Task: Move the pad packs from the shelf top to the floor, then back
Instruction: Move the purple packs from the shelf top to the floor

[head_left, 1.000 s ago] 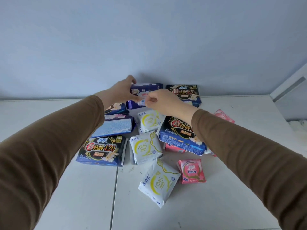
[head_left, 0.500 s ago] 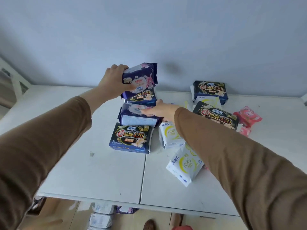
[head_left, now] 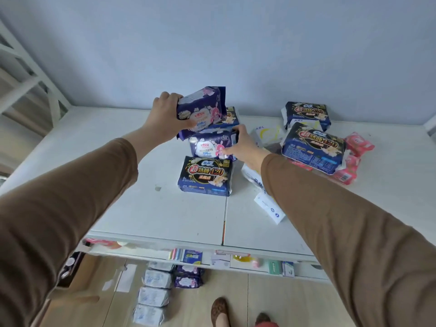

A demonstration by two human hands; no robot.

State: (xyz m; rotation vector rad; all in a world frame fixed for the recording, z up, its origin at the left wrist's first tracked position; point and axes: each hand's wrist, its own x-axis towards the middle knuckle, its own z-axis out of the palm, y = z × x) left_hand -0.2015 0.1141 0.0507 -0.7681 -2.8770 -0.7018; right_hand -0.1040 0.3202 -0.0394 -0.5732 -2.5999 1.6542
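Observation:
My left hand [head_left: 166, 116] grips a purple pad pack [head_left: 200, 112] and holds it lifted above the white shelf top [head_left: 146, 208]. My right hand [head_left: 243, 146] grips a second purple pad pack [head_left: 208, 145], tilted up from the shelf just below the first. In front of them lies a dark blue "420" pack [head_left: 205, 175]. More dark blue packs [head_left: 313, 147], white packs [head_left: 267, 132] and pink packs [head_left: 358, 143] lie to the right on the shelf top. Several white packs [head_left: 153, 296] and purple packs [head_left: 188, 280] lie in rows on the floor below.
A lower shelf [head_left: 212, 258] under the top holds small items. The blue wall [head_left: 236, 43] stands right behind the shelf. A white frame [head_left: 28, 79] rises at the left. My feet [head_left: 219, 312] stand on the wooden floor near the packs.
My left hand lifted its purple pack off the pile. My right hand has closed on the second purple pack and tilted it up. The view has pulled back, showing the floor.

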